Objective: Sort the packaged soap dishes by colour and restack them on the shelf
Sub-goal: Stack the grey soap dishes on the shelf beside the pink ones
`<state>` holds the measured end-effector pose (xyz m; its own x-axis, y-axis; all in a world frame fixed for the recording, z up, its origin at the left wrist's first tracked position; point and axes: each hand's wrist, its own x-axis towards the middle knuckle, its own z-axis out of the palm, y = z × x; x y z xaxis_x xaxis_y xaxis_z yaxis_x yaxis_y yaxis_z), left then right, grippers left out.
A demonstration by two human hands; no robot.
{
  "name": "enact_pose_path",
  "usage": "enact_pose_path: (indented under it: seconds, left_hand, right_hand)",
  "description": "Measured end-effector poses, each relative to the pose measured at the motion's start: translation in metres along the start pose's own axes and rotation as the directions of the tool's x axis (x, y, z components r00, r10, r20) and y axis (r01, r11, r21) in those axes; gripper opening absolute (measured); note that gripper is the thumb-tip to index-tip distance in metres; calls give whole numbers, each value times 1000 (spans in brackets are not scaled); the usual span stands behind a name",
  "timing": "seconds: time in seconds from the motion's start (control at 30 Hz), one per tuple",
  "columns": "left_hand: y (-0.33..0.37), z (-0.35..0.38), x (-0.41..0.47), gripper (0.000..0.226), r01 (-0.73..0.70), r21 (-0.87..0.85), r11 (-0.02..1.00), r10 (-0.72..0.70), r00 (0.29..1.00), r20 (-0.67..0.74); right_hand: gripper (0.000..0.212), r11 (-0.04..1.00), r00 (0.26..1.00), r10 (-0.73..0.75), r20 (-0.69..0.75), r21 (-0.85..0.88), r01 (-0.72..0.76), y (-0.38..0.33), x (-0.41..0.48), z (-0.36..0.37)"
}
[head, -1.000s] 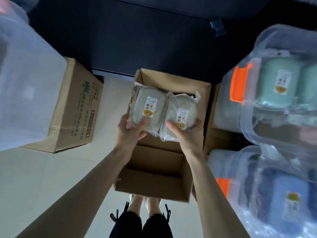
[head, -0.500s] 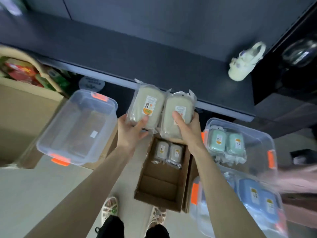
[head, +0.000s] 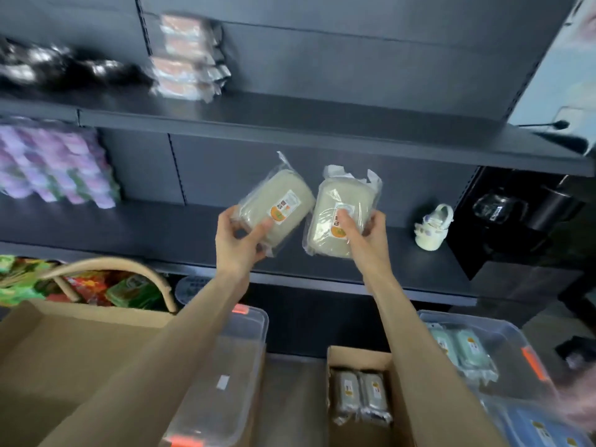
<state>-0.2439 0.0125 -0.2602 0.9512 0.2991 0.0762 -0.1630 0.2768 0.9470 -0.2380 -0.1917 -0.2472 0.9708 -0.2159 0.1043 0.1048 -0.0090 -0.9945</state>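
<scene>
Two beige soap dishes in clear plastic wrap are held up in front of the dark shelf (head: pixel 135 227). My left hand (head: pixel 237 241) grips the left soap dish (head: pixel 280 201), which is tilted to the right. My right hand (head: pixel 364 232) grips the right soap dish (head: pixel 338 195), with the thumb on its label. The two packages are a little apart. Below, a cardboard box (head: pixel 358 356) holds two more beige soap dishes (head: pixel 359 396). A stack of pink soap dishes (head: pixel 185 58) sits on the upper shelf (head: pixel 290 117).
A clear bin (head: pixel 503 337) at right holds green soap dishes (head: pixel 464 350); blue packages (head: pixel 545 430) lie below it. An empty clear tub (head: pixel 232 375) and a large carton (head: pixel 64 350) stand at left, with a basket (head: pixel 106 269) of snacks. A small white shoe (head: pixel 433 230) sits on the shelf.
Both hands rose from the box to shelf height with the two beige packages. The packages have separated and the left one has tilted. The view swung upward to the shelves.
</scene>
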Motion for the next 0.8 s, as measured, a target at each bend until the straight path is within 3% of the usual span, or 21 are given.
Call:
enact_pose_path:
  seconds: [0.17, 0.37, 0.5, 0.6, 0.73, 0.8]
  left_hand:
    - [47, -14, 45, 51, -63, 35, 997, 62, 998, 20]
    - [86, -14, 107, 45, -150, 75, 986, 148, 988, 35]
    - [101, -14, 154, 50, -180, 104, 978, 178, 984, 27]
    - [104, -11, 192, 52, -222, 150, 963, 221, 975, 24]
    - [104, 0, 249, 68, -291, 183, 939, 283, 957, 71]
    - [104, 8, 280, 74, -301, 214, 929, 290, 953, 85]
  right_hand:
    - [46, 993, 994, -106, -35, 49, 107, -57, 17, 35]
    - [102, 970, 974, -225, 14, 102, 223, -108, 61, 76]
    - [123, 964, 973, -228, 26, 146, 222, -123, 100, 104]
    - [114, 959, 969, -239, 55, 168, 227, -130, 136, 118]
    - [67, 956, 964, -253, 85, 177, 235, -131, 198, 133]
    - [57, 955, 965, -249, 80, 184, 231, -132, 233, 140]
